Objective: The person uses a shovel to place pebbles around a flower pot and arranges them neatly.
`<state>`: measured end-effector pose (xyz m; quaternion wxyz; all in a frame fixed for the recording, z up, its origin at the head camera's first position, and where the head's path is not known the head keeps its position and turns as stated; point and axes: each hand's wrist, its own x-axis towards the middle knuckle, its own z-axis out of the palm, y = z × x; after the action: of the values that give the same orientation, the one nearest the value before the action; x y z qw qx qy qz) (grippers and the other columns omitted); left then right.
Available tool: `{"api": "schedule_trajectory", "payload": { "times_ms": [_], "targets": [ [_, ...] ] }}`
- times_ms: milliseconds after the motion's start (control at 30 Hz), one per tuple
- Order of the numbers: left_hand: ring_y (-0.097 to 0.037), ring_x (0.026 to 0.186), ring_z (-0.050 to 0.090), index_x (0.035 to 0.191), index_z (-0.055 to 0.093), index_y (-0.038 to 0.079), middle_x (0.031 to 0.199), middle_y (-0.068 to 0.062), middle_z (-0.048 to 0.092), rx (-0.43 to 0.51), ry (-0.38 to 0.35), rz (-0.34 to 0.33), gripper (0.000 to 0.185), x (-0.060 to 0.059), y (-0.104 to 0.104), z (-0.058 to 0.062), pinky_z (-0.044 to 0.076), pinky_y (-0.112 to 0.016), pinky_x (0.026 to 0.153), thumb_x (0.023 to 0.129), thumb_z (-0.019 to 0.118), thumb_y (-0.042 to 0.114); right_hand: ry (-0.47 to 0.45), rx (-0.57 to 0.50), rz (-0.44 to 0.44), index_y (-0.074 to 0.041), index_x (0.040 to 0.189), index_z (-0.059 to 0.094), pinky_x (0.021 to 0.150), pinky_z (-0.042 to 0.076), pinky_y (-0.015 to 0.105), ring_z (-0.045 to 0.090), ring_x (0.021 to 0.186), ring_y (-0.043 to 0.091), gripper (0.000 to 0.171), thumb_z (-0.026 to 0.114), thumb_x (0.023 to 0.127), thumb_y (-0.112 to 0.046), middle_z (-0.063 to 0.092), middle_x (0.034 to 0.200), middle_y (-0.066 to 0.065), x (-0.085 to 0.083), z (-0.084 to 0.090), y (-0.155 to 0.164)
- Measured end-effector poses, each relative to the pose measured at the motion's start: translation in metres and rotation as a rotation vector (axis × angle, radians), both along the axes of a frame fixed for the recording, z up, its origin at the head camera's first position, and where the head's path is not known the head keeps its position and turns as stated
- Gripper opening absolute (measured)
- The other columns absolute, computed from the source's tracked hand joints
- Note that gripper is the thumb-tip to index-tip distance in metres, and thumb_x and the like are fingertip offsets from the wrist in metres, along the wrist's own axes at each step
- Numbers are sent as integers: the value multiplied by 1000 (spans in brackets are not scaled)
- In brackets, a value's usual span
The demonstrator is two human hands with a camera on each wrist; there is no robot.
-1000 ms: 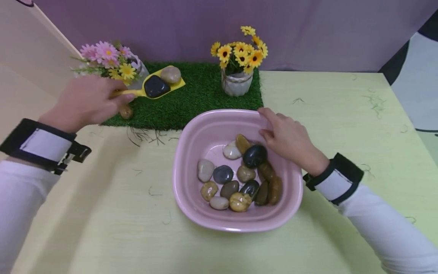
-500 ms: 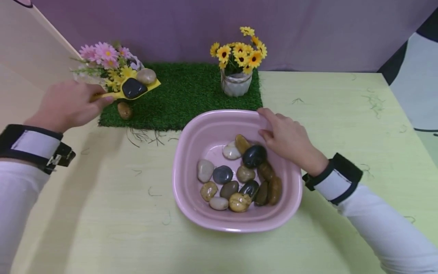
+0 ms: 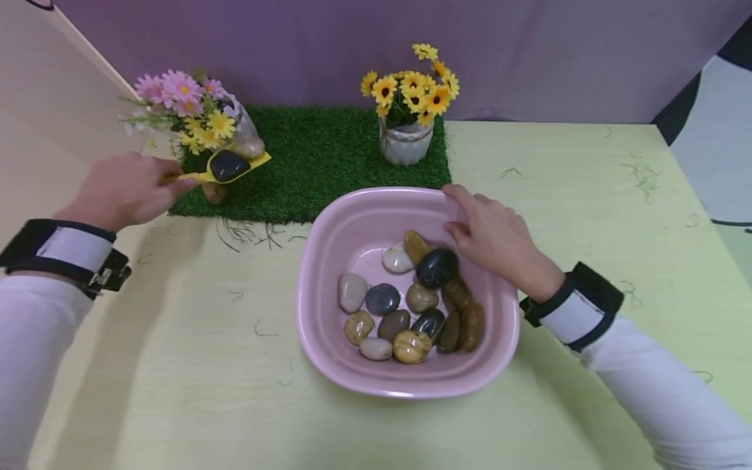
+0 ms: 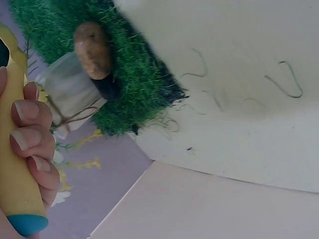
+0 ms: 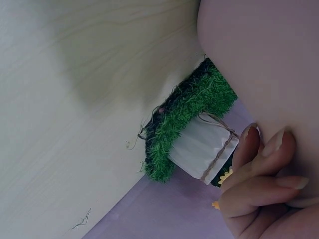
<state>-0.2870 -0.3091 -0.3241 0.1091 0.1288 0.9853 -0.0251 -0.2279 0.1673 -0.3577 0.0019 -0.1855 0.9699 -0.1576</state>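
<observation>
My left hand (image 3: 126, 189) grips the handle of a yellow scoop (image 3: 226, 168) with a blue end cap (image 4: 27, 223). A black stone (image 3: 227, 164) and a tan stone (image 3: 249, 147) lie in the scoop, held low over the left end of the green grass mat (image 3: 320, 163), by the pink flower pot (image 3: 237, 121). A brown stone (image 3: 214, 192) lies on the mat under the scoop. My right hand (image 3: 493, 235) holds the far right rim of the pink basin (image 3: 320, 267), fingers curled over the edge. Several stones (image 3: 411, 300) fill the basin.
A pot of yellow flowers (image 3: 408, 104) stands on the mat behind the basin. A beige panel (image 3: 53, 111) walls off the left side and a purple backdrop (image 3: 529, 52) closes the back. Loose grass strands (image 3: 252, 232) litter the yellow-green table (image 3: 587, 196).
The left hand has carried the loaded scoop leftward and lowered it toward the mat beside the pink flowers. The right hand and basin have stayed put.
</observation>
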Motion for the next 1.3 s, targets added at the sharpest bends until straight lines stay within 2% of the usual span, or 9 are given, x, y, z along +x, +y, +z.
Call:
{"api": "schedule_trajectory", "payload": {
  "times_ms": [200, 600, 867, 1133, 1300],
  "targets": [
    [-36, 71, 59, 99, 61, 1, 82, -18, 65, 4, -15, -14, 59, 2, 1, -9, 44, -52, 58, 100, 28, 50, 4, -5, -4, -10, 138, 42, 45, 44, 34, 57, 63, 26, 50, 58, 92, -19, 63, 91, 17, -1, 0, -1],
    [-40, 72, 60, 111, 58, -6, 83, -23, 64, 13, -69, -19, 64, 5, 3, -23, 46, -59, 63, 101, 26, 48, 3, -2, -9, -10, 138, 42, 45, 44, 34, 57, 63, 26, 50, 59, 91, -20, 63, 91, 17, -1, -1, -1],
    [-40, 71, 60, 110, 59, -7, 80, -21, 63, 29, -72, -32, 62, 6, 5, -28, 46, -60, 66, 101, 28, 46, 1, -2, -5, -10, 138, 42, 46, 44, 34, 58, 65, 26, 51, 59, 91, -20, 64, 94, 18, -1, 0, -1],
    [-46, 81, 60, 113, 59, -6, 93, -27, 64, 37, -92, -35, 62, 8, 5, -33, 46, -61, 71, 101, 27, 46, -6, -4, -8, -10, 138, 42, 45, 44, 33, 57, 63, 25, 51, 59, 92, -20, 63, 93, 17, -1, 0, 0],
    [-45, 82, 60, 107, 60, -6, 91, -25, 64, 56, -91, -34, 59, 9, 8, -35, 45, -61, 75, 102, 27, 44, -3, -2, -6, -10, 138, 42, 45, 43, 33, 56, 61, 25, 50, 59, 92, -20, 63, 91, 17, -1, -1, 0]
  ]
}}
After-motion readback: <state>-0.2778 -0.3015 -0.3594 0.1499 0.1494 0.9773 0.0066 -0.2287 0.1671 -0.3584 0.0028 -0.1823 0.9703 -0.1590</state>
